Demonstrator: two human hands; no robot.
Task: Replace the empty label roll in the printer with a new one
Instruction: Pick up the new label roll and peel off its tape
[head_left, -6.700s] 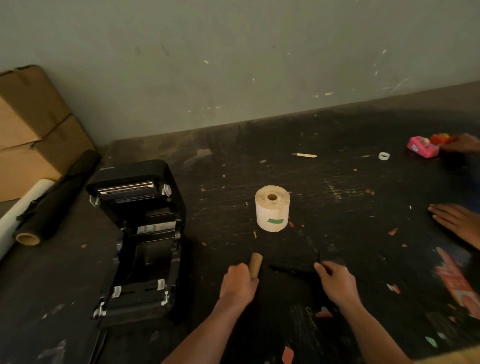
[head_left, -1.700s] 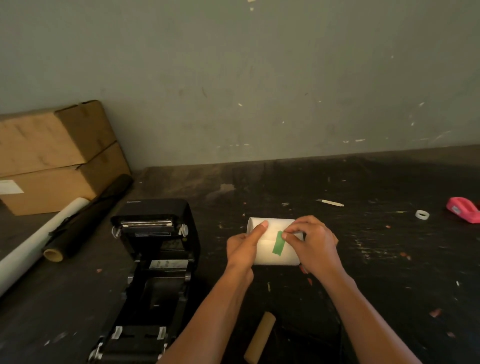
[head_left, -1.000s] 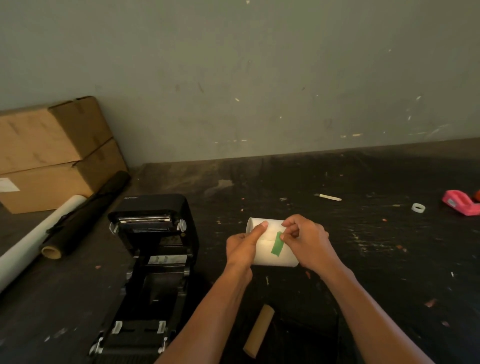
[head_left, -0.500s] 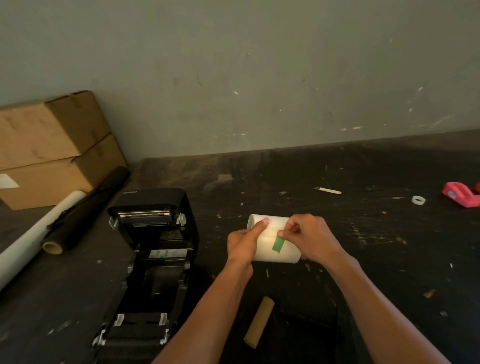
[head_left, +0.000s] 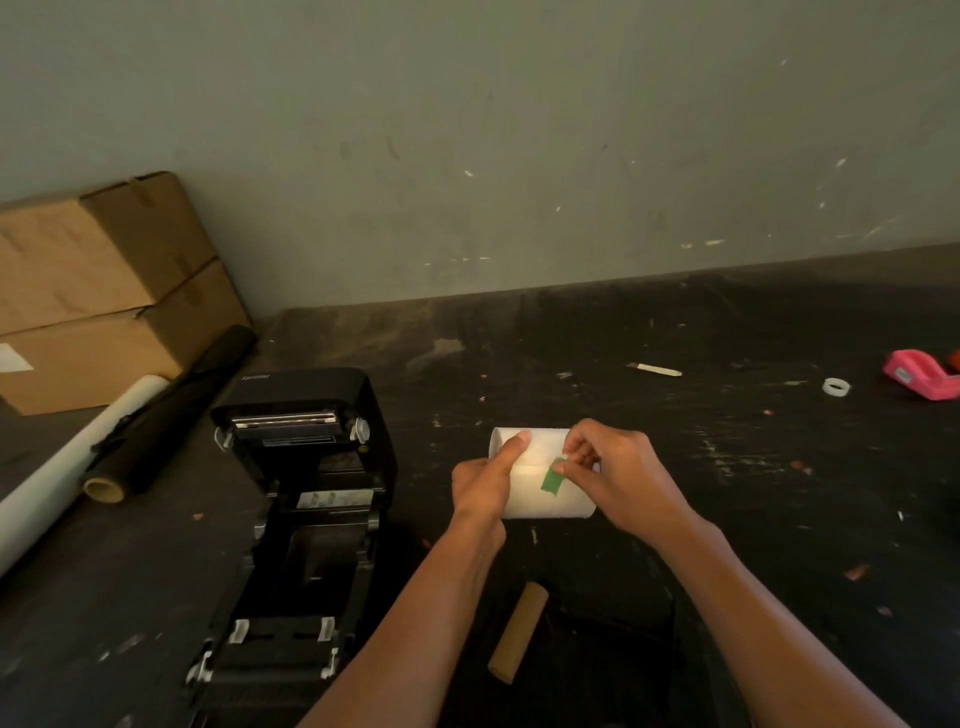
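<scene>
A new white label roll (head_left: 535, 499) lies on its side in the air in front of me, held from the left end by my left hand (head_left: 483, 486), thumb across its top. My right hand (head_left: 618, 473) pinches the upper end of a green tape strip (head_left: 550, 480) stuck on the roll's face. The black label printer (head_left: 306, 499) stands open at the left, its roll bay showing nothing inside. An empty brown cardboard core (head_left: 519, 631) lies on the dark table (head_left: 727, 519) below my hands.
Two stacked cardboard boxes (head_left: 93, 291) sit at the far left, with a black roll (head_left: 171, 415) and a white paper roll (head_left: 67, 462) lying beside them. A pink tape dispenser (head_left: 922, 382), a small white ring (head_left: 836, 387) and a white stick (head_left: 654, 369) lie at the right.
I put down the empty core and lifted the new roll from the table. In the last second my right fingers have closed on the top of the green tape strip.
</scene>
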